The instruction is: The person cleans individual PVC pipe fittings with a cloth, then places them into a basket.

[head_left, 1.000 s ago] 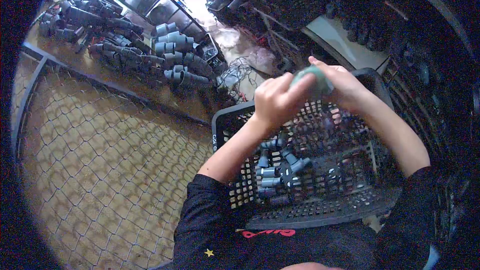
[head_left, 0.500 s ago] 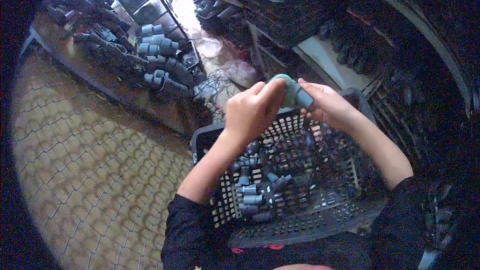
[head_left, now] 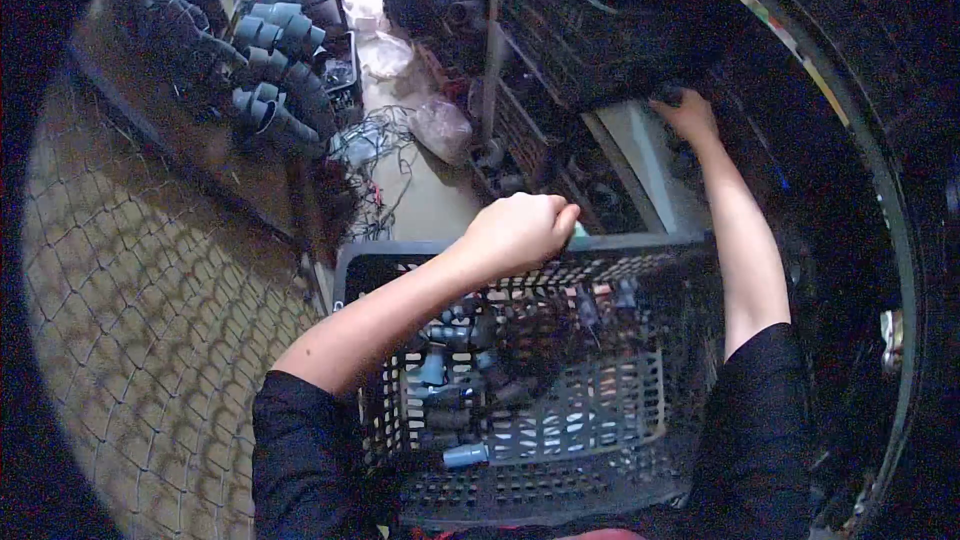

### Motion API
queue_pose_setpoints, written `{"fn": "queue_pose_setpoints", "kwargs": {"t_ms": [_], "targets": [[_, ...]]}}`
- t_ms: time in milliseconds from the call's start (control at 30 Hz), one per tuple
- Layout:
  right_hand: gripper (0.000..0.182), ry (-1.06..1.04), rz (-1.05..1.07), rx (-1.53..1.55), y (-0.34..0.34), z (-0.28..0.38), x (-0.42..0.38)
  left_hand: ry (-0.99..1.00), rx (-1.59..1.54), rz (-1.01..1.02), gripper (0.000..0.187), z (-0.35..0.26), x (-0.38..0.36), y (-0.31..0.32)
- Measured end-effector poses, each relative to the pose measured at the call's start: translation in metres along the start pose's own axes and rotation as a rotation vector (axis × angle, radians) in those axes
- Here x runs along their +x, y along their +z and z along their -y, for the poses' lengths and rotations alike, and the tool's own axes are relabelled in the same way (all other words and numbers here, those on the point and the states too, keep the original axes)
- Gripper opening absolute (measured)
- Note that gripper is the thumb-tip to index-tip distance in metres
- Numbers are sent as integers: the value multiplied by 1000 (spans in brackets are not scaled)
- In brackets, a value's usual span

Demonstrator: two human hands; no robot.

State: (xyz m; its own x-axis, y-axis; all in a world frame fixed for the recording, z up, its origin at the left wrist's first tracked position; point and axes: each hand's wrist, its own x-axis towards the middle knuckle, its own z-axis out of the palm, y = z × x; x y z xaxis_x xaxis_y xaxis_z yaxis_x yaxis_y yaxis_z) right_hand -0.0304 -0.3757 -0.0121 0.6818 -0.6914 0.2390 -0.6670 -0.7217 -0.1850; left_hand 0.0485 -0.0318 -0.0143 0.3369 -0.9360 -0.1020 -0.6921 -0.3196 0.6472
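A black plastic basket (head_left: 525, 245) with grey pipe fittings (head_left: 467, 455) in it lies in front of me. Over its far rim is my left hand (head_left: 523, 231), fingers curled round a green object (head_left: 580, 229) that is mostly hidden. Farther off, my right hand (head_left: 688, 118) reaches to the end of a pale shelf board, its fingertips at a dark fitting (head_left: 673, 95). Whether it grips that fitting is too dark to tell.
Grey pipe fittings (head_left: 273, 33) are piled at the upper left above wire mesh (head_left: 130, 320). Dark racks (head_left: 545, 50) stand at the right. Plastic bags (head_left: 441, 130) and tangled wires (head_left: 375, 155) lie on the floor ahead.
My right hand has left the object it was touching with my left and moved away to the shelf. My left hand has lowered slightly, still closed on the green object. The view has shifted.
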Motion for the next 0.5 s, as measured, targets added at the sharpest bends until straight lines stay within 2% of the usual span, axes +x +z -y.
{"fn": "queue_pose_setpoints", "kwargs": {"t_ms": [67, 133, 167, 267, 300, 400, 433, 500], "targets": [[56, 69, -49, -121, 16, -10, 5, 21, -263, 106, 41, 24, 20, 3], [58, 138, -36, -188, 23, -10, 6, -93, -649, 221, 46, 36, 29, -2], [59, 155, -37, -215, 27, -11, 6, -161, -689, 221, 53, 41, 34, 1], [59, 101, -37, -379, 40, -15, 12, 97, -385, 68, 59, 60, 50, 29], [59, 64, -39, -442, 42, -12, 13, 59, -493, 142, 54, 49, 46, 17], [55, 81, -14, -353, 32, -10, 9, 61, -252, 155, 49, 52, 50, 16], [54, 66, -2, -368, 34, -11, 9, -10, -235, 185, 52, 53, 50, 16], [53, 29, 21, -402, 34, -12, 10, -15, -215, 203, 50, 51, 49, 15]]}}
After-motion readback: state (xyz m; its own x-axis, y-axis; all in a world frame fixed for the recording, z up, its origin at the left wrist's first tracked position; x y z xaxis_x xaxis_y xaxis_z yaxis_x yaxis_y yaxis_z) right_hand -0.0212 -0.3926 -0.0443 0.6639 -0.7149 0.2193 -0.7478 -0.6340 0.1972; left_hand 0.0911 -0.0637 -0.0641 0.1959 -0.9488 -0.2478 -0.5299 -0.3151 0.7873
